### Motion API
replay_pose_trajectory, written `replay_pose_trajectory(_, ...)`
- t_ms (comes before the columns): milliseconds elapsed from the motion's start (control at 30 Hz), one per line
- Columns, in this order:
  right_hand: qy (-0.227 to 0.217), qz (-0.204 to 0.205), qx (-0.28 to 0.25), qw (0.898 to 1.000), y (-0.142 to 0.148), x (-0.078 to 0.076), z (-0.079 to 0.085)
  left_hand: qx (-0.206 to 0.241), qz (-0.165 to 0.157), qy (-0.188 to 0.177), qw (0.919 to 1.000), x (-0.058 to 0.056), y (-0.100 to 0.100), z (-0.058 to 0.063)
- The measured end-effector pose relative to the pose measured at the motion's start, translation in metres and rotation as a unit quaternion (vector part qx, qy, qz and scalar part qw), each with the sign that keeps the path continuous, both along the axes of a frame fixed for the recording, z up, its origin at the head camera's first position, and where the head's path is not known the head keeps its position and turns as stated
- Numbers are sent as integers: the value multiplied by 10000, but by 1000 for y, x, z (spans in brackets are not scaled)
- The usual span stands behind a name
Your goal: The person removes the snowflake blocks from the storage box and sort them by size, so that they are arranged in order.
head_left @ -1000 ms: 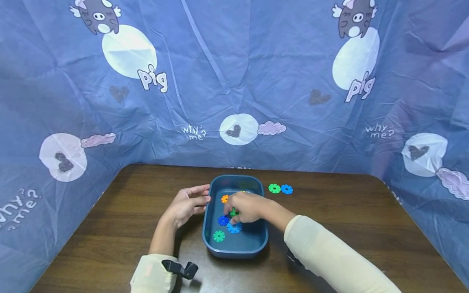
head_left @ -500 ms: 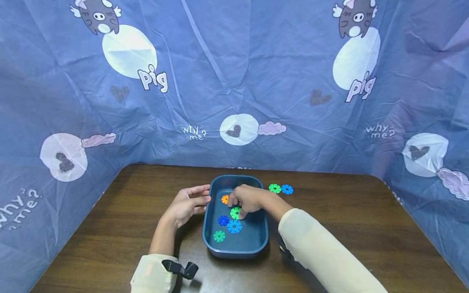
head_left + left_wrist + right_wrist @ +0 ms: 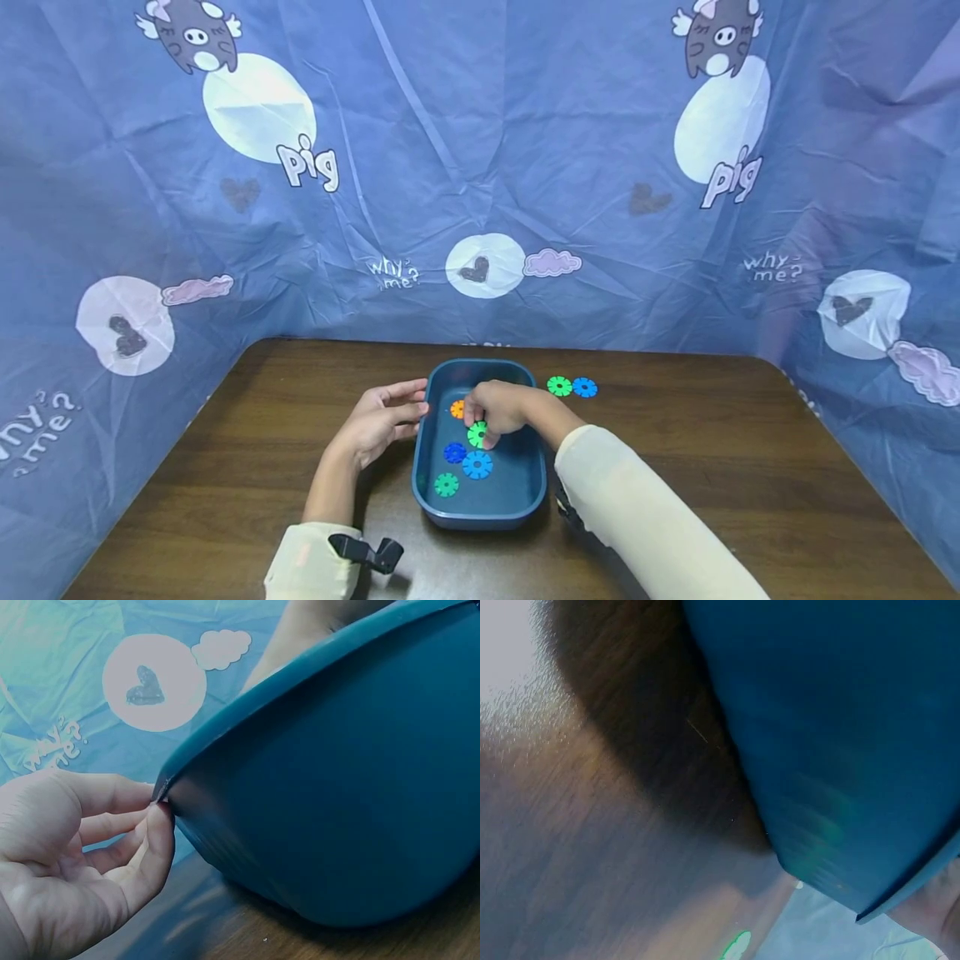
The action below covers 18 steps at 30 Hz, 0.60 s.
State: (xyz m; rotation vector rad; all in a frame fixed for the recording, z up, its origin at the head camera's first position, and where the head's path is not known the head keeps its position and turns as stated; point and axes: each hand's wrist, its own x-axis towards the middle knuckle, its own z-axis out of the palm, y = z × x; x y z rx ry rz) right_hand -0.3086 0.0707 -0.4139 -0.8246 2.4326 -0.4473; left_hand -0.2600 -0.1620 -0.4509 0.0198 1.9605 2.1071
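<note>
A dark blue plastic bin (image 3: 483, 522) stands on the table with several notched interlocking discs inside. My left hand (image 3: 378, 423) pinches its left rim between thumb and fingers, seen closely in the left wrist view beside the bin wall (image 3: 337, 772). Reaching in from the right, my right hand (image 3: 506, 408) has curled fingers and thumb at the edges of a bright green disc (image 3: 476, 434). An orange disc (image 3: 457, 409) lies just beyond its fingertips. Nearer me are a dark blue disc (image 3: 454, 452), a light blue disc (image 3: 477, 465) and a darker green disc (image 3: 446, 485).
On the wooden table (image 3: 675, 467), right of the bin's far end, a green disc (image 3: 558, 386) and a blue disc (image 3: 585, 387) lie side by side. A blue printed cloth (image 3: 495, 192) hangs behind the table. Black mounts sit on both sleeves.
My right hand has shifted up from the blue discs, uncovering them, and its fingers have closed in on the bright green disc. My left hand stays on the rim.
</note>
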Motion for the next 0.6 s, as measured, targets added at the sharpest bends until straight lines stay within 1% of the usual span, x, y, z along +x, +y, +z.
replay_pose_trajectory(133,-68,-14,-193,9998,2,-1,-2,22,1,0,10000,0,0,-1)
replay_pose_trajectory(333,102,184,-558,9982,7,-1,-1,53,-4,29,10000,0,2,-1)
replay_pose_trajectory(500,82,335,-984,9945,10,-1,2,102,5,36,9999,-1,1,-1)
replay_pose_trajectory(600,69,425,-1119,9928,11,-1,6,117,41,-25,9999,0,1,0)
